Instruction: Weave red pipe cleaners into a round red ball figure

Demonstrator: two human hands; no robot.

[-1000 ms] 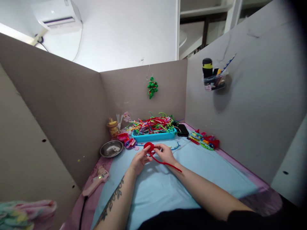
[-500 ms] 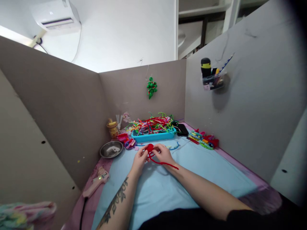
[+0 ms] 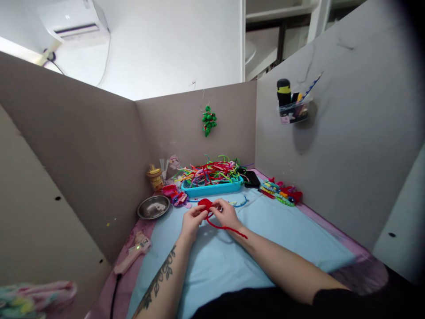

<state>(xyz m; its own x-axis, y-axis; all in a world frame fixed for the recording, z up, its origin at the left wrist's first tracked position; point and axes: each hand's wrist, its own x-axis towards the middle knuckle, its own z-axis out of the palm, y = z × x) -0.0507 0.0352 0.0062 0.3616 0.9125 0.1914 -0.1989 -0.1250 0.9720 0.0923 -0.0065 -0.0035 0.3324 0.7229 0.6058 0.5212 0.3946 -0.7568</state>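
Observation:
Between my hands is a red pipe cleaner piece, coiled into a small flat round shape. Its loose red tail hangs down and runs across in front of my right wrist. My left hand pinches the coil from the left, thumb toward me. On the other side, my right hand has its thumb and forefinger closed at the coil's right edge. Both hands are held above the light blue cloth. Behind them lies a blue pipe cleaner, partly covered by the hands.
A blue tray heaped with colourful pipe cleaners stands at the back. To the left are a metal bowl and a pink glue gun with a lit light and cord. Finished colourful pieces and a black phone-like object lie right. Grey partitions surround the table.
The red coil has turned to show more of its round face, and the loops beneath it have drawn in. My left hand has shifted slightly left. The view has moved a little.

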